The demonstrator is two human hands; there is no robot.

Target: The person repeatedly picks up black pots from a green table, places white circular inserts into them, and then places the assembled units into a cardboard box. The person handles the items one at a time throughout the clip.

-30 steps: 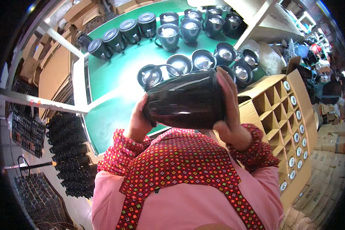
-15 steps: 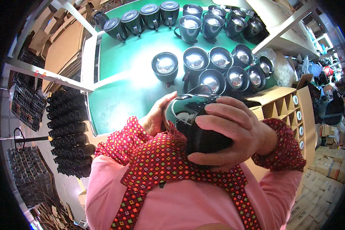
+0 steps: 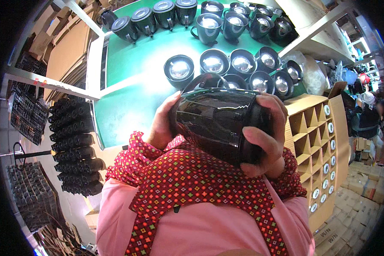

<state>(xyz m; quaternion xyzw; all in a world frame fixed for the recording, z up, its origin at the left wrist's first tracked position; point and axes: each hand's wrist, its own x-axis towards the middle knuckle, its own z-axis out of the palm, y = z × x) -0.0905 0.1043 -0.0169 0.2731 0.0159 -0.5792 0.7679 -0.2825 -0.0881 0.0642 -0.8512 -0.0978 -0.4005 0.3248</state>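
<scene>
In front of my chest a glossy black mug (image 3: pixel 211 116) lies on its side between my hands. Its curved handle points up and away from me. My left hand (image 3: pixel 160 122) is wrapped around the mug's left end, with much of its fingers hidden behind it. At the other end, the fingers of my right hand (image 3: pixel 269 138) curl over the darker, matt part. Beyond my hands stands a dark mug (image 3: pixel 179 70) with a shiny inside, beside several similar mugs (image 3: pixel 214 62) on the green table (image 3: pixel 128 113).
Several lidded black mugs (image 3: pixel 143 21) stand at the table's far left. A divided cardboard box (image 3: pixel 307 128) is on my right, white round ends showing in some cells. Stacked dark mugs (image 3: pixel 74 147) are on my left. A white frame (image 3: pixel 68 90) borders the table.
The mug has turned so its long side now faces up and its handle shows at the far side. My right hand has shifted to the right, toward the mug's end.
</scene>
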